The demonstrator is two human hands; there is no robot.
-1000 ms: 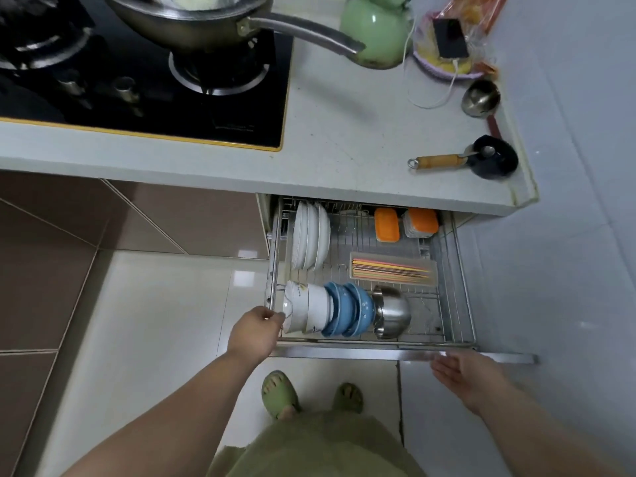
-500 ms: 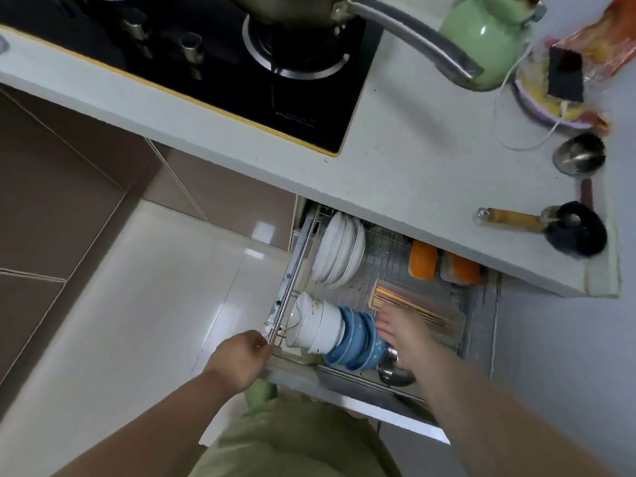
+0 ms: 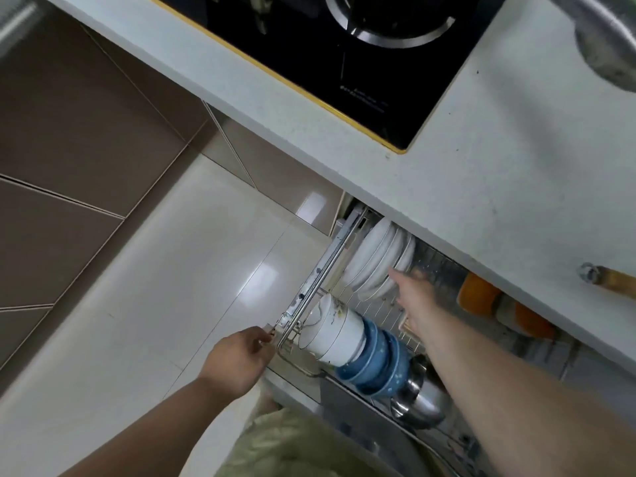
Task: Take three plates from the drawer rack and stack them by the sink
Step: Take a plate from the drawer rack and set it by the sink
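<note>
Several white plates [image 3: 377,258] stand on edge at the back left of the pulled-out wire drawer rack [image 3: 311,287]. My right hand [image 3: 411,292] reaches into the rack, fingers spread, fingertips touching the rightmost plates without a closed grip. My left hand [image 3: 239,359] rests at the rack's front left corner, fingers curled against the wire rail. White bowls [image 3: 332,330] and blue bowls [image 3: 377,359] lie stacked on their sides in the front row.
A steel bowl [image 3: 421,399] sits right of the blue bowls. Orange containers [image 3: 476,294] stand at the rack's back right. The white countertop [image 3: 481,173] overhangs the rack and carries a black gas hob [image 3: 344,63] and a wooden handle [image 3: 616,280]. Pale floor tiles lie on the left.
My right hand has gone from the drawer's front edge into the rack and back to the plates. The view has swung closer and tilted. My left hand stays at the front left corner.
</note>
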